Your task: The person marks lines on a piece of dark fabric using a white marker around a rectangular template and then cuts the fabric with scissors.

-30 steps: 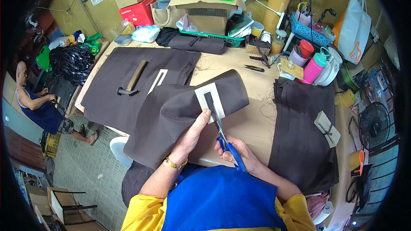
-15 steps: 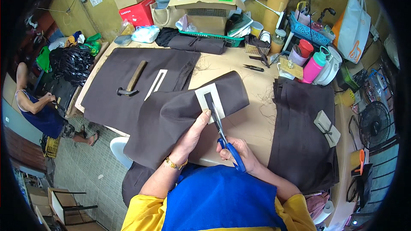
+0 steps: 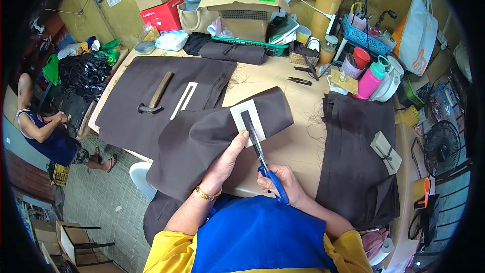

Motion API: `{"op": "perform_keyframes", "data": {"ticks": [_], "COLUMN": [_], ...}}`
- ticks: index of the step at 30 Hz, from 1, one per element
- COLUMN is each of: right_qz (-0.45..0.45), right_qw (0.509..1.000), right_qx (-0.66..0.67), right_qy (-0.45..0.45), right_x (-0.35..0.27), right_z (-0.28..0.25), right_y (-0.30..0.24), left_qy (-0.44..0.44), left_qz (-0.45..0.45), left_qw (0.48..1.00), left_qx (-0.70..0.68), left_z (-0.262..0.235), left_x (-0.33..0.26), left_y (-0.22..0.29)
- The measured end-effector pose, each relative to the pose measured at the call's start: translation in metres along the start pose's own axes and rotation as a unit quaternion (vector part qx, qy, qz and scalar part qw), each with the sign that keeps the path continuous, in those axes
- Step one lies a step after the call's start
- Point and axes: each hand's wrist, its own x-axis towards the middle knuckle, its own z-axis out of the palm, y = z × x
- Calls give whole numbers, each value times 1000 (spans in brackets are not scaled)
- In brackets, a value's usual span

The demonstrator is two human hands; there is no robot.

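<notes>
- Two hands worked at the near edge of the worktop (image 3: 303,136): the right hand (image 3: 283,184) was closed through the handles of blue-handled scissors (image 3: 263,164), and the left hand (image 3: 227,164) was closed in a pinch on a folded brown fabric piece (image 3: 202,141), thumb up beside the cut
- Blades pointed away from the body into a pale rectangular patch (image 3: 250,121) with a dark slot down its middle; the tips sat inside that slot, though how wide the blades stood could not be told
- To do this cut well, I judged that the left thumb should stay clear of the blade line while keeping the cloth taut, and that short snips along the slot's centre would serve better than one long stroke, stopping short of the patch's far end
- Fabric drooped off the near edge toward the lap, so its weight could drag the line askew; drawing more of it onto the worktop would steady it
- Farther toward the left edge lay a flat brown panel (image 3: 151,91) bearing a hammer (image 3: 156,93) and a white slotted strip (image 3: 183,100)
- Along the right edge lay a stack of brown pieces (image 3: 353,156) with a small folded tab (image 3: 386,151) on top
- Small black snips (image 3: 299,80) lay near the far edge, before a pink bottle (image 3: 370,81)
</notes>
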Motion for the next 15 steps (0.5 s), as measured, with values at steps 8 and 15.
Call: {"op": "perform_keyframes", "data": {"ticks": [8, 15], "right_qz": [50, 60], "right_qw": [998, 998], "right_qx": [-24, -16], "right_qy": [-7, 4], "right_x": [-2, -3], "right_z": [-2, -1], "right_y": [-7, -6], "left_qy": [-5, -4], "left_qz": [-8, -18], "left_qw": [999, 999], "left_qx": [-30, -34], "left_z": [3, 2], "left_x": [-1, 0], "left_y": [5, 4]}}
